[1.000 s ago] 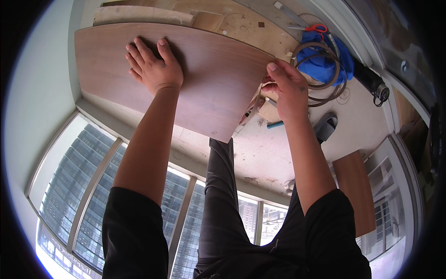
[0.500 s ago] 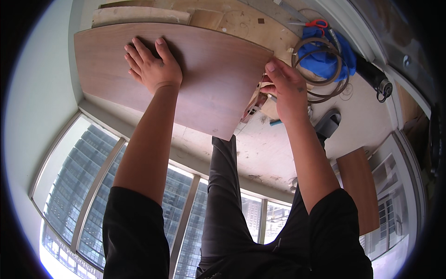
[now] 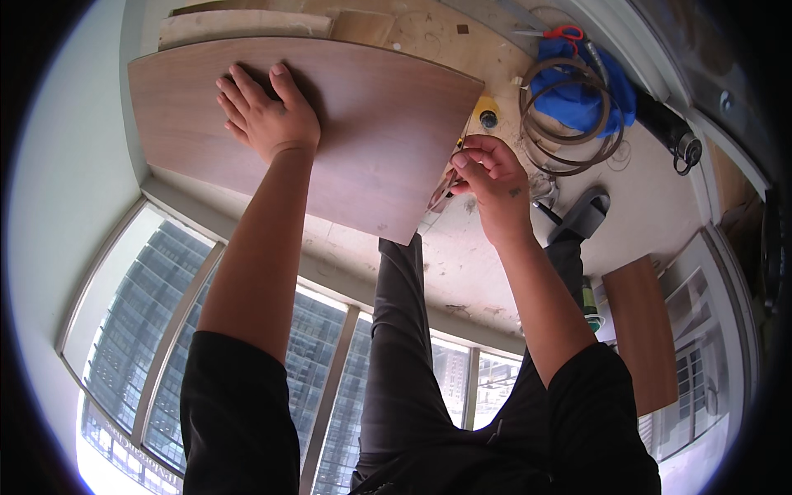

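Note:
A wood-grain panel point(image 3: 371, 132) with a bowed far edge spans the upper middle. My left hand point(image 3: 268, 111) lies flat on its left part, fingers spread and thumb apart. My right hand point(image 3: 491, 177) is at the panel's right edge, low down, with thumb and fingers closed on a thin strip point(image 3: 436, 198) that runs along that edge; the fingertips partly hide it. Just beyond this edge a yellow object with a dark cap point(image 3: 487, 113) shows. Small items under the edge beside my fingers are too hidden to name.
Boards point(image 3: 247, 29) lie behind the panel. At right are red-handled scissors point(image 3: 568, 33), a blue cloth point(image 3: 561, 107), coiled brown strip point(image 3: 536, 124), a black cylinder point(image 3: 660, 124) and my slipper point(image 3: 587, 216). A loose board point(image 3: 639, 330) stands lower right; windows point(image 3: 140, 313) line the lower left.
My right hand has slid down the panel's right edge toward me, uncovering the yellow object. My left hand remains spread on the panel, which appears slightly higher in view.

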A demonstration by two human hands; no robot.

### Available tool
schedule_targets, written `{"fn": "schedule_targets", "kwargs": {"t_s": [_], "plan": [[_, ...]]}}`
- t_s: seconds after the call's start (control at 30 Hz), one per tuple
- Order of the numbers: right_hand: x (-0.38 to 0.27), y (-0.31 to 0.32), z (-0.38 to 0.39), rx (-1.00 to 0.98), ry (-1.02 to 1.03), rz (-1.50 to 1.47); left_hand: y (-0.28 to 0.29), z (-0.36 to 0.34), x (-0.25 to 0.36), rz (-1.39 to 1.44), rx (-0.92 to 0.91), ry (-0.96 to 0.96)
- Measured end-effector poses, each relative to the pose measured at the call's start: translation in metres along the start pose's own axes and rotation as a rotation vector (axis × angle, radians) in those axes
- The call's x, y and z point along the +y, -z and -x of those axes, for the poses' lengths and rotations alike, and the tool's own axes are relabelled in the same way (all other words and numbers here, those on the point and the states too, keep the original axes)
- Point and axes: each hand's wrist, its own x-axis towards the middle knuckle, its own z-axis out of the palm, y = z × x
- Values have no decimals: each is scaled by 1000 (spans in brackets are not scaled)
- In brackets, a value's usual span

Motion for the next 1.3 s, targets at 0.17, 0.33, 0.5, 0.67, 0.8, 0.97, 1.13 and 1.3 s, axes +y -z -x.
{"fn": "schedule_targets", "kwargs": {"t_s": [0.17, 0.33, 0.5, 0.67, 0.8, 0.97, 1.13, 1.3], "plan": [[2, 0, 3, 13, 31, 39, 1, 1, 1, 6, 1, 2], [2, -3, 2, 13, 24, 57, -2, 0, -2, 9, 15, -17], [4, -5, 0, 17, 19, 85, 1, -1, -2, 28, 12, -13], [4, -2, -3, 10, 26, 87, 1, 0, 1, 59, -4, -12], [6, -4, -3, 14, 30, 82, 3, -1, 1, 52, -3, -15], [8, -2, -4, 15, 9, 86, 1, 1, 0, 56, -16, -6], [5, -2, -6, 7, -8, 86, -1, -2, -3, 50, 5, -12], [0, -5, -5, 14, -23, 95, 0, 0, 1, 34, 2, -3]]}}
